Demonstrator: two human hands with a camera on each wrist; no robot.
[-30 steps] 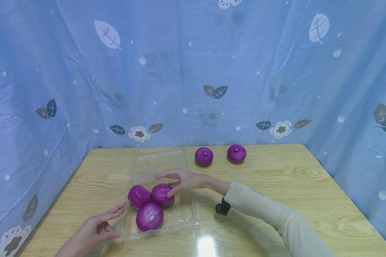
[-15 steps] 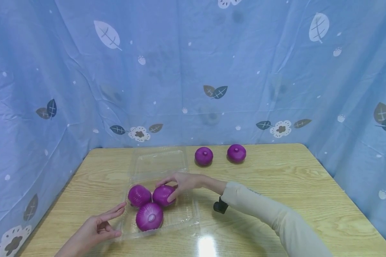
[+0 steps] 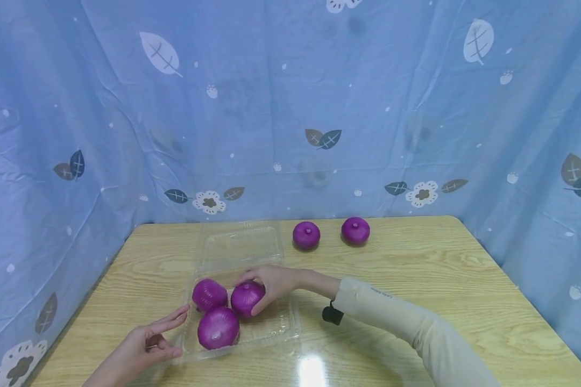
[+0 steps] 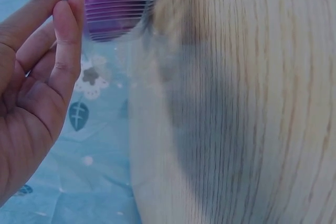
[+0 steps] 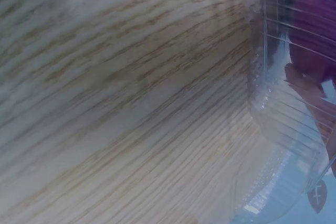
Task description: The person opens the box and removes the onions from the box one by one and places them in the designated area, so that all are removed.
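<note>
A clear plastic clamshell box [image 3: 271, 328] lies on the table with its lid folded back, and three purple onions are in its tray. My right hand [image 3: 276, 282] grips the right-hand onion [image 3: 246, 300], thumb on the near side and fingers on the far side. A second onion [image 3: 210, 294] sits to its left and a third, the front onion [image 3: 218, 328], lies nearer me. My left hand [image 3: 147, 344] holds the box's left edge between thumb and fingers. In the left wrist view, the left hand's fingertips [image 4: 65, 17] are right at the rim.
Two more purple onions, one onion [image 3: 306, 235] beside the lid [image 3: 242, 244] and another onion [image 3: 355, 231] further right, stand near the back of the wooden table [image 3: 416, 279]. A blue patterned curtain [image 3: 290, 107] hangs behind and at both sides.
My right hand has closed round the right-hand onion and shifted it slightly right and toward me. The front onion has rolled a little left. My left hand has stayed in place.
</note>
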